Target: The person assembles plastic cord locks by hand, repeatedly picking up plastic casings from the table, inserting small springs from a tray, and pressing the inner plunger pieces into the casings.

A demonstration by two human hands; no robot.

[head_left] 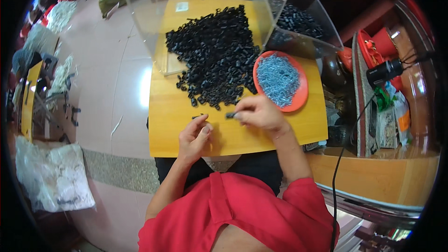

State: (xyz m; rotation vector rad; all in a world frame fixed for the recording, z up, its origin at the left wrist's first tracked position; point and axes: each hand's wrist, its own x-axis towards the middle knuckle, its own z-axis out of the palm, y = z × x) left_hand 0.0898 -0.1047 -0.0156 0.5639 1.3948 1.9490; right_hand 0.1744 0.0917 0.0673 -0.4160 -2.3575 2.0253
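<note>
My right hand [261, 113] pinches a small black plastic piece [230, 115] between thumb and fingers, just above the near part of the yellow table. To its left, my left hand [193, 137] is closed, its fingers curled in toward the thumb. A tiny dark bit shows at its fingertips; whether the hand grips it I cannot make out. Beyond both hands spreads a large heap of small black plastic pieces [212, 56]. An oval red tray [302, 99] filled with small silvery metal parts [279, 78] sits right beside the heap, close to my right hand.
A clear plastic box [144, 28] lies around the heap's far side on the yellow table [168, 135]. Another clear bin [326, 23] holds more black pieces at the far right. A black cable [337, 172] hangs at right. White plastic bags [56, 172] lie on the floor at left.
</note>
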